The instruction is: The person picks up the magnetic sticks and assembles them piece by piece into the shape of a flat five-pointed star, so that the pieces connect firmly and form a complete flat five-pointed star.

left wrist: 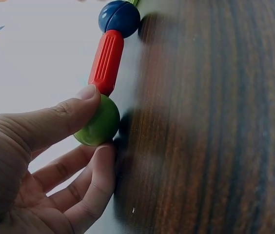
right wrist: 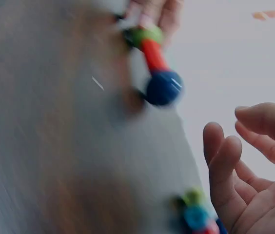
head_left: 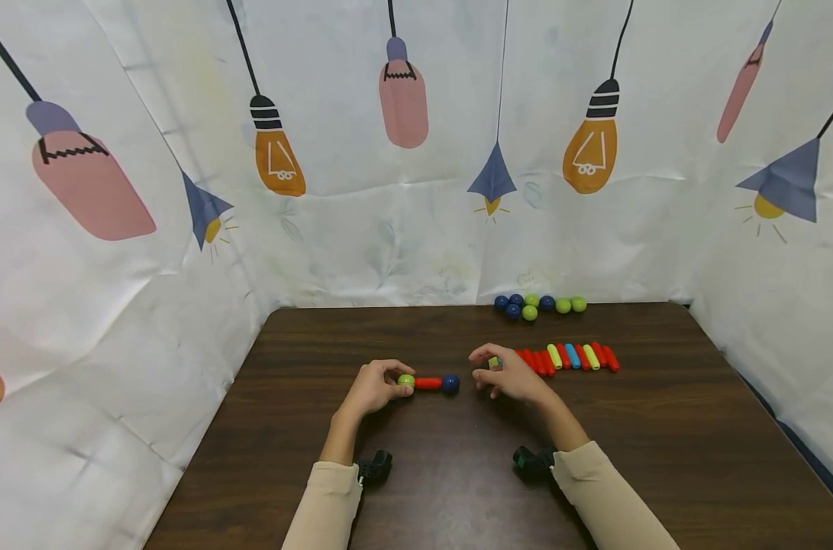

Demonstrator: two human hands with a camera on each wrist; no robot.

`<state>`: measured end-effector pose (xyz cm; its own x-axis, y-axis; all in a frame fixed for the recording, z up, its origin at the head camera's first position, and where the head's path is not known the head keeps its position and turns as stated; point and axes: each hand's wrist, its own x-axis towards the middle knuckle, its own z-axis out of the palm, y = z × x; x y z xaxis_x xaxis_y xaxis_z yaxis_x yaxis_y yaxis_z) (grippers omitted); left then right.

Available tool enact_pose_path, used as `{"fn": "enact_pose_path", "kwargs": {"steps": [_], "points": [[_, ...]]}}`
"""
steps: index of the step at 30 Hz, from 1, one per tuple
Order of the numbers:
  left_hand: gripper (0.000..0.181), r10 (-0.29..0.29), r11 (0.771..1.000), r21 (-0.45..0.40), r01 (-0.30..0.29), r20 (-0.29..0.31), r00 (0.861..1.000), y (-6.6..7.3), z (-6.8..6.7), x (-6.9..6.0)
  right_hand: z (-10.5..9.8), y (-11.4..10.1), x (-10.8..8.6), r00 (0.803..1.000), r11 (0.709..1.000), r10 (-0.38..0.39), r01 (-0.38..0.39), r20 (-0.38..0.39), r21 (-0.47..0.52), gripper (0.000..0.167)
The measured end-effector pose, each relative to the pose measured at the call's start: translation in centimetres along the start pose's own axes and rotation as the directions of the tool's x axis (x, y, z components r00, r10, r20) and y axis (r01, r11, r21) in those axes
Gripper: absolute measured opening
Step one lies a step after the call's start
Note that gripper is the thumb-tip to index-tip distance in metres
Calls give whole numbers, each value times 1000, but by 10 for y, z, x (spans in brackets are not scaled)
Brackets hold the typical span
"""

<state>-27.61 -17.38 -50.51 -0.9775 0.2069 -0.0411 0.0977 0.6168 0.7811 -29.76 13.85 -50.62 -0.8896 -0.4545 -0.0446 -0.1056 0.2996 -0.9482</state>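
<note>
Assembly [head_left: 427, 383]: one red rod [left wrist: 107, 61] between a green ball [head_left: 405, 380] and a blue ball [head_left: 450, 384], mid-table, ahead of the person; whether it rests on the table [head_left: 450, 489] or sits just above, cannot tell.

Handling (judged): light, stiff, plastic-looking; balls smooth and apt to roll or slip; ribbed rod the surer hold; joints the likely weak points.

Axis: along the rod, left to right across the person's front, near level; green end left, blue end toward the right hand.

Left hand [head_left: 373, 388]: thumb and fingers clamped on the green ball, thumb tip near the rod joint.

Right hand [head_left: 508, 374]: thumb and fingers apart, loosely bent, holding nothing; between blue ball and loose rods.

Loose rods [head_left: 572, 356]: a row, red, yellow, blue; right of the assembly.

Loose balls [head_left: 547, 303]: blue and green, at the table's far edge.

Backdrop [head_left: 334, 252]: white cloth, lamp prints.
</note>
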Motion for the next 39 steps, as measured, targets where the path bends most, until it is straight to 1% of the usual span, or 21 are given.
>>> {"fn": "enact_pose_path", "kwargs": {"steps": [3,6,8,11,14,17,19,22,23,25,27,30,33,35,37,39], "points": [[27,-1,1000,6,1,-5,1000,0,0,0,-26,5,-10,995,1000,3,-3,-95,8,37],[27,0,1000,10,0,-9,1000,0,0,0,-55,11,-22,976,1000,4,-3,-217,5,40],[27,-1,1000,13,1,-12,1000,1,0,0,-74,14,-32,955,1000,10,-8,-296,5,41],[27,-2,1000,14,2,-12,1000,1,0,0,-99,17,-48,913,1000,28,-26,-406,10,34],[27,-3,1000,9,3,-9,1000,0,1,0,-121,22,-64,869,999,38,-28,-493,27,26],[27,-6,1000,8,6,-7,1000,0,1,1,-140,30,-80,830,999,43,-38,-556,20,22],[27,-8,1000,6,8,-6,1000,0,1,0,-150,37,-90,810,998,48,-57,-585,3,22],[27,-9,1000,8,9,-6,1000,0,1,0,-163,49,-104,796,994,55,-103,-602,-45,27],[28,-7,1000,9,7,-7,1000,0,0,-1,-166,53,-107,796,991,57,-119,-602,-63,30],[28,-6,1000,12,6,-11,1000,-1,0,-1,-171,61,-112,805,985,62,-146,-590,-96,40],[28,-7,1000,13,7,-16,1000,-1,-1,-1,-174,67,-115,821,976,68,-172,-567,-132,51],[28,-7,1000,15,7,-20,1000,-1,-1,-1,-176,72,-115,852,966,86,-199,-516,-167,63],[28,-7,1000,13,7,-16,1000,-1,0,0,-176,74,-113,879,956,109,-220,-464,-192,68],[28,-7,1000,13,7,-16,1000,-1,0,0,-176,75,-112,894,952,117,-226,-433,-208,69],[27,-8,1000,9,8,-17,1000,-1,0,0,-176,75,-111,903,947,120,-229,-413,-225,70],[27,-6,1000,9,7,-16,1000,-2,1,0,-176,75,-110,908,942,124,-235,-400,-241,69]]}}
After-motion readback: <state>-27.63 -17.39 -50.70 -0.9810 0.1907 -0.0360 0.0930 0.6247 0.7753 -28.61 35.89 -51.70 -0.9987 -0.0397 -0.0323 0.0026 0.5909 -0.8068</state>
